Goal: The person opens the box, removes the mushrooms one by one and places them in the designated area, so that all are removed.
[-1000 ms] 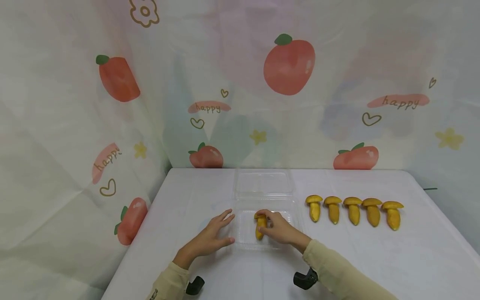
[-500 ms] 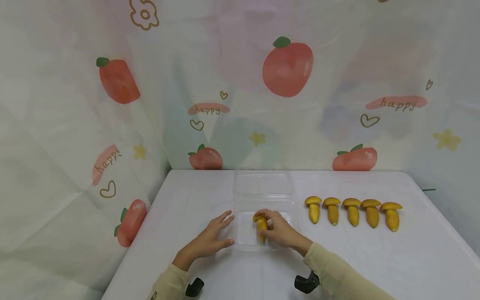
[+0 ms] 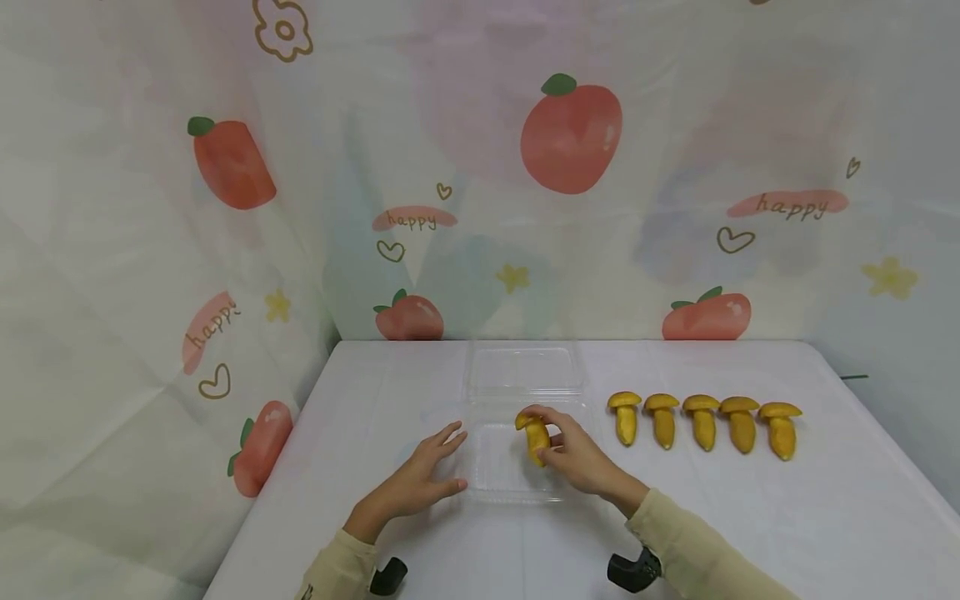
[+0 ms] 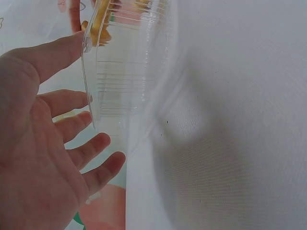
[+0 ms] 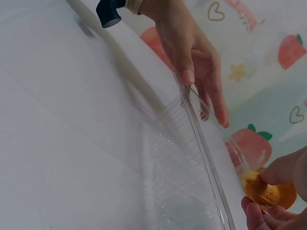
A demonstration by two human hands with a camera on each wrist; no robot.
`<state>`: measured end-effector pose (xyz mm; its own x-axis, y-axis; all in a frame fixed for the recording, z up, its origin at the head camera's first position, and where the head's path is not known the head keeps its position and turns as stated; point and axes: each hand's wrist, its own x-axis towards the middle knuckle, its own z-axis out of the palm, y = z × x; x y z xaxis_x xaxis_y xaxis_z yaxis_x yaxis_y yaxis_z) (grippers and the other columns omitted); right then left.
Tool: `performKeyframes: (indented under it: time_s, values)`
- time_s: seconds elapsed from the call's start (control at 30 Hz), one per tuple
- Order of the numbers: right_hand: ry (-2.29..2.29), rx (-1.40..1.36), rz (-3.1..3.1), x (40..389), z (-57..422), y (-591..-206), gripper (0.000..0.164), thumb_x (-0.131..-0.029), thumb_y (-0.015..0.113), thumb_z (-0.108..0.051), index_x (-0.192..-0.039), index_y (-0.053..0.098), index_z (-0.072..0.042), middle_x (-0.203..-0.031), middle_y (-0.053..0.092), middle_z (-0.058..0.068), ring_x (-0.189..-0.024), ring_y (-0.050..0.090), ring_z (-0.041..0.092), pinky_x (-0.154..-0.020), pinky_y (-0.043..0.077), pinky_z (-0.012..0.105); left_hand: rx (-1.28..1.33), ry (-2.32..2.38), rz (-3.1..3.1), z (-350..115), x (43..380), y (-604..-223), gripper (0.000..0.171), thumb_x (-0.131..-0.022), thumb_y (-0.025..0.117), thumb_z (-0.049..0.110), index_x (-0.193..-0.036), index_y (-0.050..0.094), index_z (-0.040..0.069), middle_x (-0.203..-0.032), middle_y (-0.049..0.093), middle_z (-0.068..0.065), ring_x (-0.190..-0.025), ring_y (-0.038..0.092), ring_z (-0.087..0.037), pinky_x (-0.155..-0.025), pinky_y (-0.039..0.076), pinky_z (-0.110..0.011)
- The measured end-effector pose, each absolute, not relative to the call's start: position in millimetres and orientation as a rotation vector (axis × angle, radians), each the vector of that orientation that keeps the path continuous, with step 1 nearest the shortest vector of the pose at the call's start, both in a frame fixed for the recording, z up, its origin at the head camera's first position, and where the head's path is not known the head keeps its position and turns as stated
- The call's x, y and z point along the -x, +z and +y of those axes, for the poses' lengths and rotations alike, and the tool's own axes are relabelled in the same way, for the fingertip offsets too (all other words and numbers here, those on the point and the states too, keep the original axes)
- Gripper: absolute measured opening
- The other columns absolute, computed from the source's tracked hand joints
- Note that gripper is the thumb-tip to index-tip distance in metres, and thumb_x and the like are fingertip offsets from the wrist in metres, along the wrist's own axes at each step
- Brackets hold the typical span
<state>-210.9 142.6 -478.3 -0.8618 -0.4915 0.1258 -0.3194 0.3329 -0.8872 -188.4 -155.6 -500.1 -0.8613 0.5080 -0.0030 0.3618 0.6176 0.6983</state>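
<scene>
A yellow mushroom point(image 3: 536, 437) with a curved cap is pinched between the thumb and fingers of my right hand point(image 3: 576, 454). It tilts over the base of a clear plastic clamshell box point(image 3: 491, 492), whose lid point(image 3: 525, 367) lies folded back behind. In the right wrist view the end of the mushroom's stem point(image 5: 261, 189) shows between thumb and fingertips, above the box rim. My left hand point(image 3: 416, 475) is at the box's left side with its fingers spread. Its thumb point(image 4: 57, 56) lies right at the rim in the left wrist view.
On the right of the white table point(image 3: 750, 533) several more yellow mushrooms point(image 3: 703, 425) lie in a row, caps pointing away. A fruit-patterned cloth point(image 3: 570, 208) hangs behind the table and along its left side. Black wrist devices point(image 3: 633, 571) sit below both wrists.
My right hand has moved the mushroom right and away from me within the box area, and its stem now slants more. The left hand has stayed in place.
</scene>
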Motion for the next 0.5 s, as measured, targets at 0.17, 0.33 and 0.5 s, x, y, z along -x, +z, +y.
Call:
performKeyframes:
  time_s: [0.17, 0.33, 0.5]
  values:
    - [-1.577, 0.721, 2.414, 205.6, 152.7, -471.3, 0.056, -0.092, 0.056, 0.01, -0.145, 0.047, -0.005, -0.147, 0.048, 0.024, -0.118, 0.055, 0.037, -0.085, 0.055, 0.023, -0.737, 1.092, 2.636, -156.6, 188.3, -501.3, 0.072, -0.097, 0.068, 0.029, -0.156, 0.035, 0.003, -0.169, 0.021, -0.016, -0.154, 0.021, -0.044, -0.117, 0.027, -0.068]
    - [-1.606, 0.695, 2.391, 200.5, 164.7, -464.4, 0.057, -0.093, 0.055, 0.009, -0.148, 0.044, -0.006, -0.148, 0.044, 0.027, -0.108, 0.061, 0.034, -0.079, 0.058, 0.023, -0.735, 1.098, 2.63, -157.1, 187.8, -502.4, 0.074, -0.097, 0.068, 0.032, -0.157, 0.035, 0.003, -0.169, 0.02, -0.015, -0.154, 0.021, -0.043, -0.118, 0.027, -0.068]
    - [-1.626, 0.702, 2.408, 197.4, 178.9, -458.2, 0.058, -0.093, 0.055, 0.009, -0.148, 0.043, -0.005, -0.146, 0.043, 0.028, -0.103, 0.064, 0.031, -0.077, 0.059, 0.025, -0.734, 1.094, 2.634, -157.4, 187.0, -502.2, 0.074, -0.097, 0.068, 0.03, -0.157, 0.034, 0.003, -0.169, 0.02, -0.015, -0.154, 0.02, -0.043, -0.118, 0.027, -0.068]
